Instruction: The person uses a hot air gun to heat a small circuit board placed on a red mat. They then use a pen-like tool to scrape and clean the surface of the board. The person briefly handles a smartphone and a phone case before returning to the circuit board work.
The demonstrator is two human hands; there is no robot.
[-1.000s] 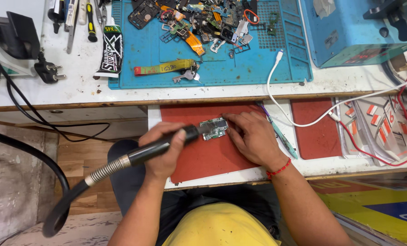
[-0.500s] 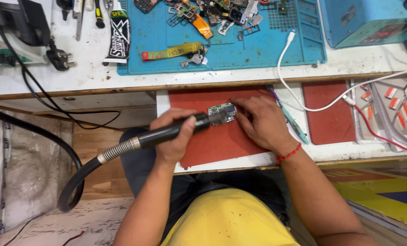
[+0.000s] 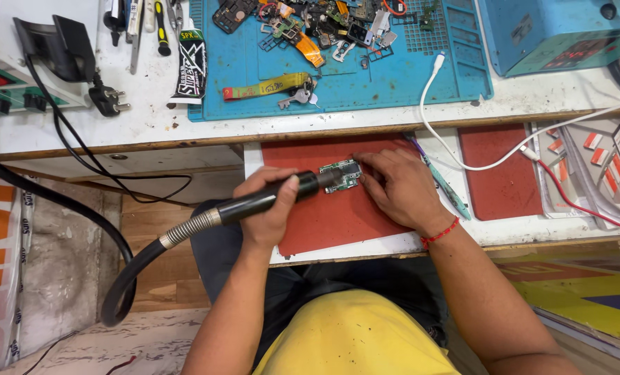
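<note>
The small green circuit board (image 3: 342, 173) lies on the red mat (image 3: 324, 222), touching the fingertips of the right hand (image 3: 401, 187), which presses flat on it. The left hand (image 3: 268, 208) is closed around the black hot-air wand (image 3: 268, 198), whose tip points right onto the board.

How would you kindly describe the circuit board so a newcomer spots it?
Find the red mat on the lower shelf. The circuit board lies near its top, between the left hand and right hand. It is the only small green board there.
</note>
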